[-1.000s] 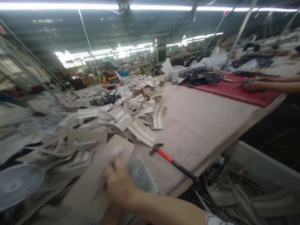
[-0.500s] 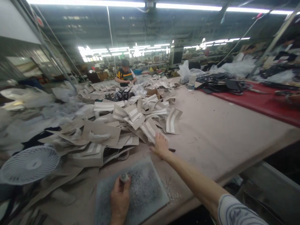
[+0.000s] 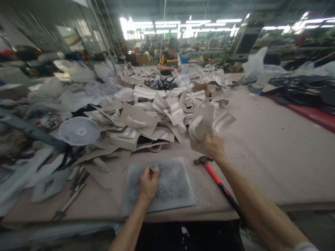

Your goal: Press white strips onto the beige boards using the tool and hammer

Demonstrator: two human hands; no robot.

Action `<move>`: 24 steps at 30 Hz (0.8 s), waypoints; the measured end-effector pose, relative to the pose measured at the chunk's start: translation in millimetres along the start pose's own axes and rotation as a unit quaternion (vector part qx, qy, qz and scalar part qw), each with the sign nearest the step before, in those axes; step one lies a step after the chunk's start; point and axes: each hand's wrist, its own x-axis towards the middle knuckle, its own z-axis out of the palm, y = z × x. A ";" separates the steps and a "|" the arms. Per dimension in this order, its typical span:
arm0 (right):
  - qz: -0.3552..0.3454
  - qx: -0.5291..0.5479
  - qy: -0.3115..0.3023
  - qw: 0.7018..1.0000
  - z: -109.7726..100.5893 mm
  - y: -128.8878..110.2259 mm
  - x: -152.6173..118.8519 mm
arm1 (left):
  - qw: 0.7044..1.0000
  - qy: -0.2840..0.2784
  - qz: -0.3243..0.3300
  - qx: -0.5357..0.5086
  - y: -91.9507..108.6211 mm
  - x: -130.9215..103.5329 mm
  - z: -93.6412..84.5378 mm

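Note:
My left hand is closed around a short metal punch-like tool, held over a grey, worn square board. My right hand grips the lower edge of a beige panel with a white padded strip, raised at the right side of a heap of similar panels. Below my right hand a hammer with a red and black handle lies on the cloth-covered table. Small pale scraps are scattered beside the board's right edge.
A white round fan stands at the left, near long metal tools. Plastic bags lie behind it. Dark pieces rest on a red surface at the right. Across the table is a person.
My right hand has taken hold of a beige panel and lifted it from the heap. The view has turned left and downward, and the hammer now shows fully.

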 end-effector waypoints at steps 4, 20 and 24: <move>0.032 0.262 -0.113 0.958 1.8 -9.8 -75.7 | 0.999 0.013 -0.007 -0.046 -0.9 1.2 -2.7; -0.077 0.066 -0.117 0.988 44.6 -25.1 -167.0 | 0.998 -0.019 0.003 -0.058 26.6 16.5 6.9; -0.158 0.144 -0.188 0.959 58.8 -35.0 -169.7 | 0.990 -0.098 -0.002 -0.100 36.1 30.6 26.6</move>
